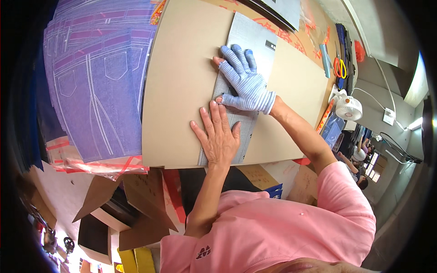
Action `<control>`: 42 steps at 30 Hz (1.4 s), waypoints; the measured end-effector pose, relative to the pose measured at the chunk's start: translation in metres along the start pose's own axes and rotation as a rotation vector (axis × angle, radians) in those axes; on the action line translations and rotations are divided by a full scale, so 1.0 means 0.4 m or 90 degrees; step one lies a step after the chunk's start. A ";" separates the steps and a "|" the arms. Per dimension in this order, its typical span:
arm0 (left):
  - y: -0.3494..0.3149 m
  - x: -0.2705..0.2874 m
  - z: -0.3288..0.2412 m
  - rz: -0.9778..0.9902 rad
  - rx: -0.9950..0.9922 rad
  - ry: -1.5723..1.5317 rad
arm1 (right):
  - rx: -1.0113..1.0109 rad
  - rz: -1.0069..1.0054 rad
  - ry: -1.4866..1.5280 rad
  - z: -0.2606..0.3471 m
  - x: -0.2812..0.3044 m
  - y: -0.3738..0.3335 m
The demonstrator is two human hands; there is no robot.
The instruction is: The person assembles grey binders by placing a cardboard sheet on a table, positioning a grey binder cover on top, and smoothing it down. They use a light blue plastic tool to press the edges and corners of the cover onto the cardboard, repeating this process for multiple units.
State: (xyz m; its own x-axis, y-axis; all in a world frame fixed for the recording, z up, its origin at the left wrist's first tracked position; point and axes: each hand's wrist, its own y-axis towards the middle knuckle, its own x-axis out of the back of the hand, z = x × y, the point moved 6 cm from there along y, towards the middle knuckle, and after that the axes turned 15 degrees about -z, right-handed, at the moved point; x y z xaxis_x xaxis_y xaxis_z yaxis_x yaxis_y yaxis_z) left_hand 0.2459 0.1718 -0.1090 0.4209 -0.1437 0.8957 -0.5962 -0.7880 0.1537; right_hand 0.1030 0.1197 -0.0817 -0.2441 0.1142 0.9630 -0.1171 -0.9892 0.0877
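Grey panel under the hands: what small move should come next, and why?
Probably slide the gloved right hand toward the far end of the grey panel, with the bare left hand steadying the near part: both hands lie flat, fingers spread, and neither covers that far end.

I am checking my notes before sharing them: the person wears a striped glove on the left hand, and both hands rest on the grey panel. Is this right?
Not quite: the head view shows the striped glove on the right hand, while the left hand is bare. Both hands do rest on the grey panel.
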 end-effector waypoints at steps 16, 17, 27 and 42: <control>0.010 0.010 0.006 -0.035 0.027 0.012 | -0.119 -0.194 -0.002 -0.215 0.054 0.120; 0.012 0.011 0.006 -0.023 0.030 0.007 | -0.176 -0.206 0.029 -0.232 0.066 0.134; 0.031 0.026 0.001 0.015 0.021 0.007 | -0.124 -0.227 -0.060 -0.226 0.047 0.202; 0.022 0.003 0.009 -0.005 0.045 0.037 | 0.001 -0.106 0.044 -0.016 -0.001 0.030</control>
State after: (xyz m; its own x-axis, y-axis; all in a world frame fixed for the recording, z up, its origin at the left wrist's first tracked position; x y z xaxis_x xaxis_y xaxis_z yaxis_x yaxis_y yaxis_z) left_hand 0.2438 0.1624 -0.1080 0.3841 -0.1035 0.9175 -0.5420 -0.8297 0.1333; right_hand 0.0957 0.1084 -0.0827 -0.2864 0.2824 0.9155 -0.1599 -0.9563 0.2450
